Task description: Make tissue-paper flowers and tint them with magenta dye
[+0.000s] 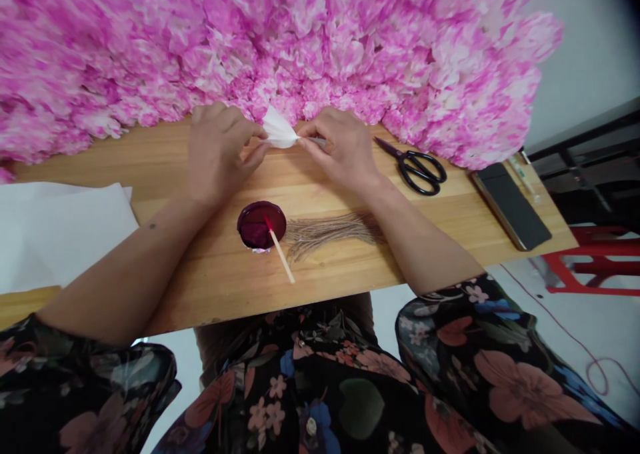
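A piece of thin white paper (280, 131), fanned and gathered to a narrow point, is held just above the wooden table. My left hand (220, 151) pinches its wider left side between thumb and fingers. At the gathered right end, my right hand (343, 149) grips the paper with thumb and forefinger. Nearer to me stands a small round dish of dark red dye (255, 231), with a thin wooden stick (283, 257) resting in it, its tip stained red. A bundle of brown twine (335, 231) lies beside the dish, partly under my right forearm.
A bank of pink and white paper flowers (320, 47) lines the table's far side. Black-handled scissors (417, 167) lie right of my right hand, and a dark phone (513, 206) near the right end. White paper sheets (60, 234) cover the left. A red stool (595, 261) stands beyond.
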{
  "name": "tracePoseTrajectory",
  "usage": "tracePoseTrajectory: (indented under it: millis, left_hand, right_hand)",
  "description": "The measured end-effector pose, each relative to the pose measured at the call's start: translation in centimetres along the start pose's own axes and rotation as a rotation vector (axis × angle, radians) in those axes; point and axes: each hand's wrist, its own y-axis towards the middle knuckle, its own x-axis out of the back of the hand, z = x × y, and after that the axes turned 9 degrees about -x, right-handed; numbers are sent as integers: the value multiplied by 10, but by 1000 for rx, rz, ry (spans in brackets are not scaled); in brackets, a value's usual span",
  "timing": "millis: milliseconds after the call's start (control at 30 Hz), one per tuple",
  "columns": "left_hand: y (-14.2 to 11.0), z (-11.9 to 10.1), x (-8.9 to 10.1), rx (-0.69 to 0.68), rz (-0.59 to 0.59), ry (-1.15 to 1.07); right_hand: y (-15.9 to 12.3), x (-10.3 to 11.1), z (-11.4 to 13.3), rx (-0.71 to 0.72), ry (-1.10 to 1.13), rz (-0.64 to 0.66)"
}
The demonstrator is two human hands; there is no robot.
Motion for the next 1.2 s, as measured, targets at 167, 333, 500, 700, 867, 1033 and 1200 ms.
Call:
tracePoseTrajectory:
  millis: [167,333,500,700,867,1033,1200]
  left_hand:
    - [-2,28,-33,-23,-116,38]
    - [-5,34,-30,-25,-142,41]
    - [1,-11,6,-69,-61,-97]
    - [8,-15,-4,10,159,-245]
    - [4,-10,-10,-5,116,-235]
    - [1,-7,-7,-80,61,-152]
    - [1,-3,-3,-70,73,-132]
  right_hand:
    - [0,2,0,18,-11,17]
    - [0,6,1,41,-54,-23]
    - [-3,7,12,73,-55,16]
    - [-4,7,20,153,-76,32]
    - [-4,2,17,135,-57,63]
    - [-1,3,5,105,2,0]
    - [7,11,-12,62,40,-122]
